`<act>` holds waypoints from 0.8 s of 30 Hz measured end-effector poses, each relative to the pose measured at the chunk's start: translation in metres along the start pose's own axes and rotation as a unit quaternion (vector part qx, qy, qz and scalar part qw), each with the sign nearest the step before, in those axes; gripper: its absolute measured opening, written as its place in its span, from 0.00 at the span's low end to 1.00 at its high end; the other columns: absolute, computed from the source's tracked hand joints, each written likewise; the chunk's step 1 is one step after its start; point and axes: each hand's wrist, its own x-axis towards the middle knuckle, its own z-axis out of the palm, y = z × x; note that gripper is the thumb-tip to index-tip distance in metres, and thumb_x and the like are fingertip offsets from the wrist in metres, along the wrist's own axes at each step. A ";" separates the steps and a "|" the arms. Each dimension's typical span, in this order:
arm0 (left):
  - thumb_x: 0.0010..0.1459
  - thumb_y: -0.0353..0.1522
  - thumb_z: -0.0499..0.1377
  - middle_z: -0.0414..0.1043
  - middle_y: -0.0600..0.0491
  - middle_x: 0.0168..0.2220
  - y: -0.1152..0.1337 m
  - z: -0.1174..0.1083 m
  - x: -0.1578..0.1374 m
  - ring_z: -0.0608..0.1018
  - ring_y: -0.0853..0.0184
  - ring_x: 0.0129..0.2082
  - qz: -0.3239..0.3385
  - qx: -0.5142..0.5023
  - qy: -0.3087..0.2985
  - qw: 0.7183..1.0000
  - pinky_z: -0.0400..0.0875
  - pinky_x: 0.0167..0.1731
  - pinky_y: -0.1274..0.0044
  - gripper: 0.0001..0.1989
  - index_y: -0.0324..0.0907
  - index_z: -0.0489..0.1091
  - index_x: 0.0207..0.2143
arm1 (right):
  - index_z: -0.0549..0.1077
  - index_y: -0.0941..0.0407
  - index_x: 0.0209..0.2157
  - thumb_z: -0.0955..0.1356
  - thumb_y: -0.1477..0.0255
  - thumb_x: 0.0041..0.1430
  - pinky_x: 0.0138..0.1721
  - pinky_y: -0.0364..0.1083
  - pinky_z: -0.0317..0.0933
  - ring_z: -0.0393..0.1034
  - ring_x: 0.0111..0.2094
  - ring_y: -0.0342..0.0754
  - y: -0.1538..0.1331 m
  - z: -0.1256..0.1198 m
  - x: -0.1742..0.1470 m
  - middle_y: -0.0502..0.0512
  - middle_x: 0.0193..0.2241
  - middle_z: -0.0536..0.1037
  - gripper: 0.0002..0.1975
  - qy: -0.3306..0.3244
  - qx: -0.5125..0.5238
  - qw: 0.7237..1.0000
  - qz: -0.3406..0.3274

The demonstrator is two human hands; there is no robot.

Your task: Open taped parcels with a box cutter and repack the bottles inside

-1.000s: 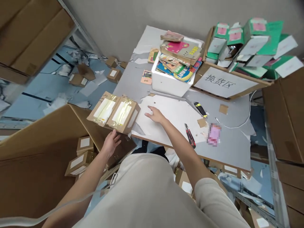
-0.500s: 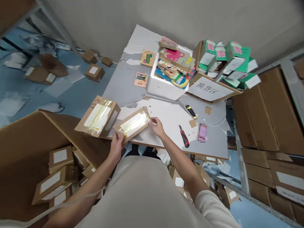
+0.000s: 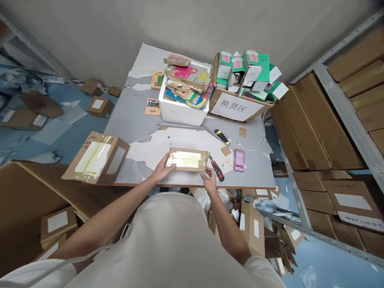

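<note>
A small taped cardboard box (image 3: 187,161) with a white label is held level over the front of the table. My left hand (image 3: 162,169) grips its left end, thumb on top. At the lower right corner, my right hand (image 3: 209,179) closes on the other end, its fingertips partly hidden by the carton. Just right of that hand lies a red and black utility knife (image 3: 217,169). A larger taped cardboard box (image 3: 96,157) with a label sits at the table's left front edge.
On the table (image 3: 126,120) stand a white foam bin (image 3: 183,116) of books and a carton (image 3: 234,108) of green boxes. A yellow and black cutter (image 3: 222,137) and a pink blurred item (image 3: 239,161) lie to the right. Below left is a big open carton (image 3: 33,176) holding parcels.
Both hands have brought the small box right and turned it from slanted to nearly square with the table edge. The view has also shifted right.
</note>
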 end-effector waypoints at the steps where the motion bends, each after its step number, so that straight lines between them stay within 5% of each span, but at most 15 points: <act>1: 0.48 0.46 0.64 0.51 0.43 0.66 -0.006 -0.001 0.000 0.59 0.55 0.64 0.001 0.007 -0.003 1.000 0.52 0.63 0.66 0.51 0.43 0.43 0.67 | 0.66 0.56 0.43 0.71 0.68 0.44 0.46 0.53 0.67 0.69 0.47 0.52 0.002 -0.001 0.004 0.62 0.47 0.73 0.22 -0.007 -0.001 1.000 -0.003; 7: 0.42 0.43 0.68 0.51 0.39 0.65 -0.029 -0.006 -0.004 0.61 0.52 0.63 0.024 0.078 0.008 0.997 0.60 0.58 0.63 0.57 0.42 0.38 0.67 | 0.67 0.54 0.44 0.71 0.67 0.45 0.43 0.51 0.68 0.68 0.46 0.51 0.013 -0.017 0.023 0.61 0.48 0.71 0.22 -0.067 -0.045 0.996 -0.028; 12: 0.39 0.39 0.68 0.67 0.42 0.57 -0.038 -0.014 0.006 0.70 0.51 0.55 0.007 0.128 0.009 0.992 0.66 0.53 0.63 0.45 0.40 0.58 0.60 | 0.66 0.53 0.50 0.72 0.68 0.42 0.44 0.54 0.66 0.66 0.50 0.55 0.021 -0.035 0.041 0.63 0.54 0.67 0.30 -0.103 -0.140 0.985 -0.019; 16: 0.37 0.44 0.67 0.76 0.45 0.46 -0.049 -0.014 0.014 0.75 0.51 0.49 0.001 0.095 -0.003 0.995 0.68 0.50 0.63 0.35 0.40 0.70 0.49 | 0.63 0.53 0.54 0.73 0.71 0.39 0.47 0.54 0.65 0.65 0.54 0.56 0.027 -0.025 0.050 0.63 0.55 0.68 0.36 -0.163 -0.179 0.970 -0.005; 24: 0.47 0.55 0.58 0.74 0.44 0.49 -0.033 -0.009 -0.001 0.74 0.55 0.49 0.016 0.038 0.021 0.999 0.68 0.50 0.67 0.34 0.39 0.71 0.48 | 0.65 0.57 0.55 0.64 0.64 0.56 0.44 0.49 0.66 0.70 0.45 0.51 0.013 -0.017 0.049 0.62 0.48 0.74 0.25 -0.149 -0.147 0.977 -0.042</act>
